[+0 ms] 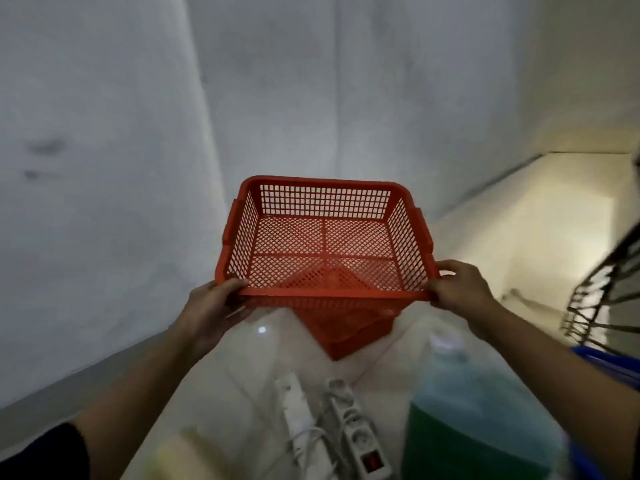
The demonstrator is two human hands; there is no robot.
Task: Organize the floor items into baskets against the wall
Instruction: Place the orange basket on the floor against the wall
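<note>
While both hands grip it, the basket is up off the floor:
Orange basket (325, 237): mesh plastic, rectangular, empty, held in the air in front of the wall, open side up and tipped a little toward the camera.
Left hand (211, 306): closed on the near-left corner of the basket rim, thumb on top, fingers under.
Right hand (457, 289): closed on the near-right corner of the rim, thumb on top.
Second orange basket (343, 330): on the floor directly below the held one, seen partly through its mesh; one corner points at the camera.
Wall (104, 168): grey, plain, with dark smudges at left.
Floor (554, 209): pale tile, brightly lit at right.
Power strips (353, 420): two white ones, side by side on the floor near the camera, cords tangled; the right one has a red switch.
Green bottle (478, 420): large, blurred, low right, just beside the strips.
Blue basket (609, 368): only an edge shows at far right, behind the right forearm.
Railing (606, 289): dark metal, right edge, blurred.
Yellowish item (183, 452): bottom left, too blurred to identify.
</note>
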